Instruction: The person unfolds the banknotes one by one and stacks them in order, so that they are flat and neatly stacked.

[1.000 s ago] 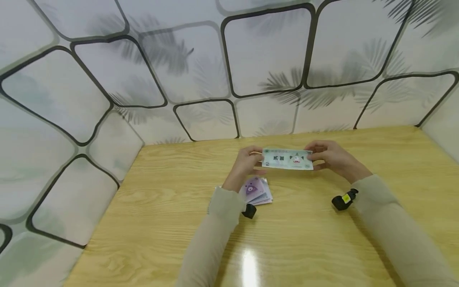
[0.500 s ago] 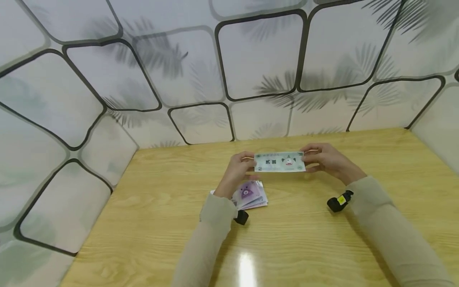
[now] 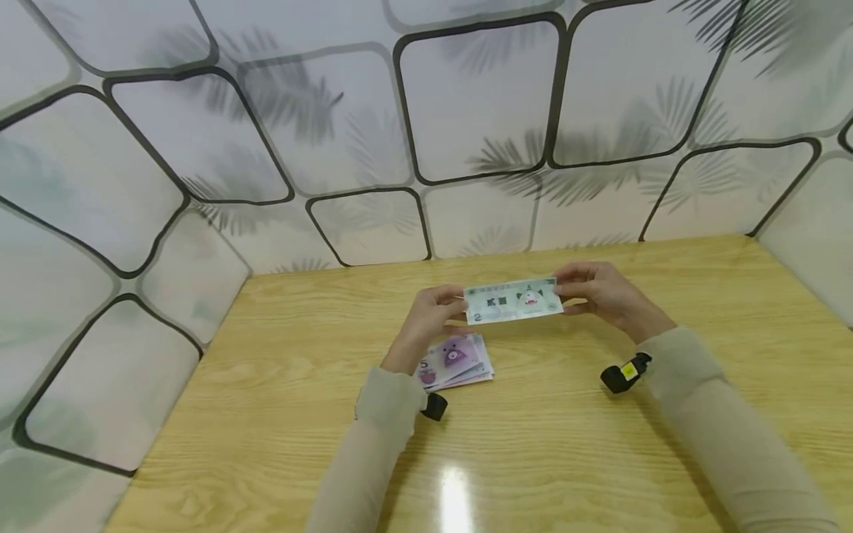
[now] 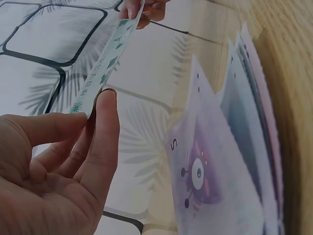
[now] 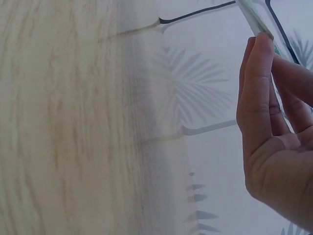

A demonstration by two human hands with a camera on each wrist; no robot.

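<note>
A pale green play banknote (image 3: 513, 301), printed with a 2 and a small cartoon face, is stretched between both hands above the table. My left hand (image 3: 429, 314) pinches its left end between thumb and fingers, which the left wrist view shows up close. At the other end my right hand (image 3: 600, 295) grips the note's right edge. Beneath the left hand lies a fanned stack of banknotes (image 3: 460, 359), a purple one marked 5 on top. In the left wrist view the purple note (image 4: 210, 166) curves up from the others; the left forearm hides part of the stack in the head view.
The wooden table (image 3: 566, 444) runs back to a wall (image 3: 480, 104) with dark outlines and leaf prints. Small black wrist cameras sit by both cuffs, such as the right camera (image 3: 623, 374).
The head view has shifted, so hands and note appear further left. The note is now slightly tilted, its right end higher. More of the purple note shows beside the left wrist.
</note>
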